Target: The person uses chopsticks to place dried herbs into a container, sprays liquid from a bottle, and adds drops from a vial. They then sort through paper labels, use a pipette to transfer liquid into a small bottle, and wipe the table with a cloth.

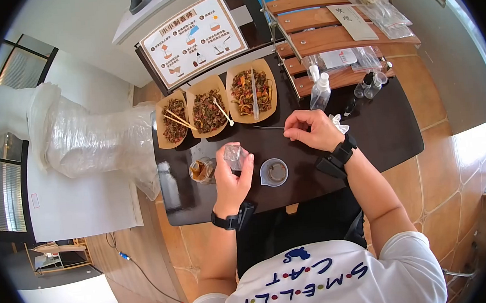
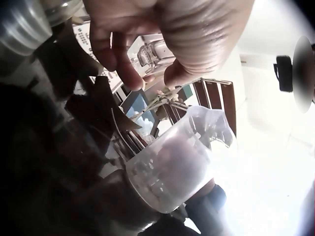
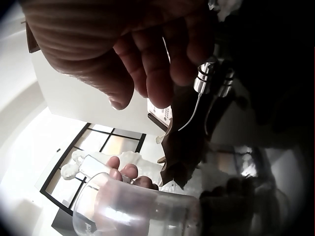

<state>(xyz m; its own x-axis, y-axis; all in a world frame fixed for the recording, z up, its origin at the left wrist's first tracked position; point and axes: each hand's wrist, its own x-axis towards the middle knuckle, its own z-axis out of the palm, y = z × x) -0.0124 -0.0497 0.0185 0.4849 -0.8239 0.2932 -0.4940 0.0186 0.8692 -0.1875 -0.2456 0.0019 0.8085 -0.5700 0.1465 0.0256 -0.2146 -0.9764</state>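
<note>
My left hand (image 1: 234,177) grips a small square clear glass bottle (image 1: 235,156) over the table; the left wrist view shows its neck (image 2: 145,56). My right hand (image 1: 316,129) hangs low over the table with fingers loosely curled. Close by its fingertips, in the right wrist view, is a silver spray pump (image 3: 203,78) with a thin bent tube (image 3: 192,113). From above, that tube (image 1: 268,127) points left and the pump is hidden by the hand. A translucent measuring cup (image 1: 266,178) stands between the hands. Left of the left hand stands a glass jar (image 1: 199,170) with brownish contents.
Several paper trays (image 1: 270,110) of dried herbs line the back, with sticks and tweezers (image 1: 254,94) on them. Spray bottles (image 1: 321,92) and small bottles (image 1: 369,86) stand at the back right before a wooden rack (image 1: 312,20). A crumpled tissue (image 1: 339,123) lies behind the right hand.
</note>
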